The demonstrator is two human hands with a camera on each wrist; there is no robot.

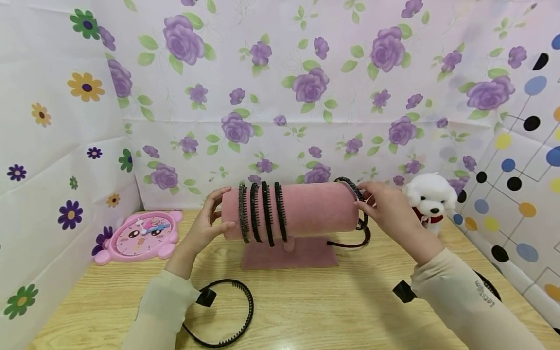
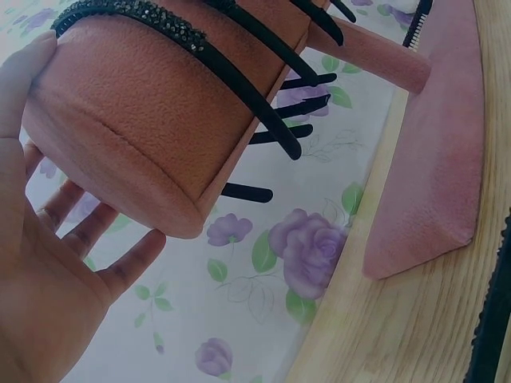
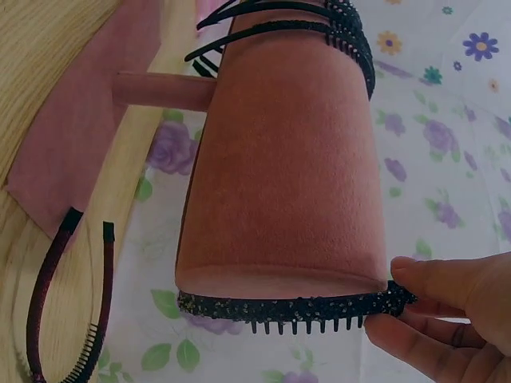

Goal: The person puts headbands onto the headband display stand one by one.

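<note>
A pink plush headband stand (image 1: 321, 209) with a horizontal roll stands on the wooden table, several black headbands (image 1: 267, 214) side by side around its left part. My left hand (image 1: 205, 221) holds the roll's left end, thumb in front and fingers behind. At the right end, my right hand (image 1: 387, 206) pinches a black toothed headband (image 3: 287, 308) with glittery stones between thumb and fingers. That headband lies across the roll's end face in the right wrist view; whether it touches the roll I cannot tell. A dark red headband (image 3: 48, 295) lies on the table near the stand's base.
Another black headband (image 1: 251, 306) lies on the table by my left forearm, and a further one (image 1: 490, 287) shows partly behind my right sleeve. A pink clock (image 1: 144, 236) is at the left, a white toy dog (image 1: 430, 197) at the right. Flowered sheeting (image 1: 280, 97) stands behind.
</note>
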